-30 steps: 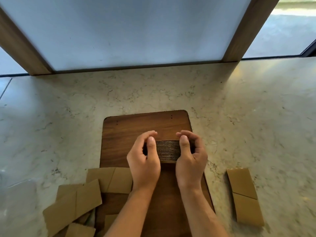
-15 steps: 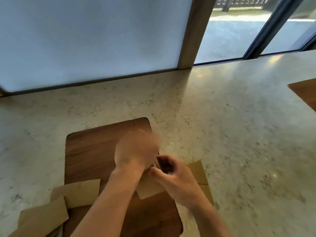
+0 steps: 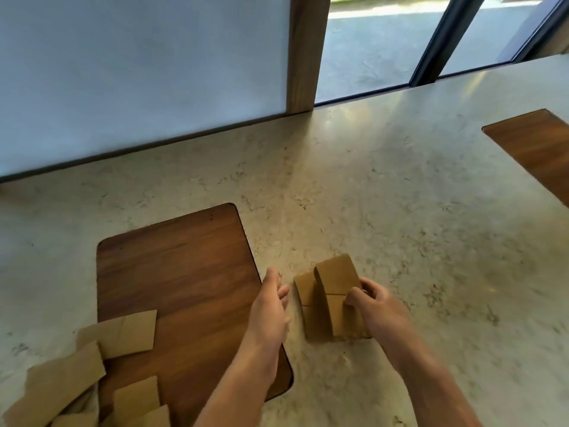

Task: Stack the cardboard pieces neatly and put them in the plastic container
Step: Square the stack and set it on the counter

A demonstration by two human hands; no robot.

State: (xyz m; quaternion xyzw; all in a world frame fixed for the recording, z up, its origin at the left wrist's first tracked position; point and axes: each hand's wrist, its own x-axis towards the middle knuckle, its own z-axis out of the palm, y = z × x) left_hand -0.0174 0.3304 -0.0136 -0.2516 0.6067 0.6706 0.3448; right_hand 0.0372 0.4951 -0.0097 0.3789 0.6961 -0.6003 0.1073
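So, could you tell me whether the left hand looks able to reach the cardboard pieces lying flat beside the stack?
Probably yes. The left hand is open and empty, and only bare countertop separates it from the flat cardboard pieces beside the right hand's stack.

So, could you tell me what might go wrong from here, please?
1. The right hand alone grips the stack; the left hand is open beside it, so pieces may fan out.
2. Loose pieces lie scattered on the board and could be missed.
3. No container is in view.
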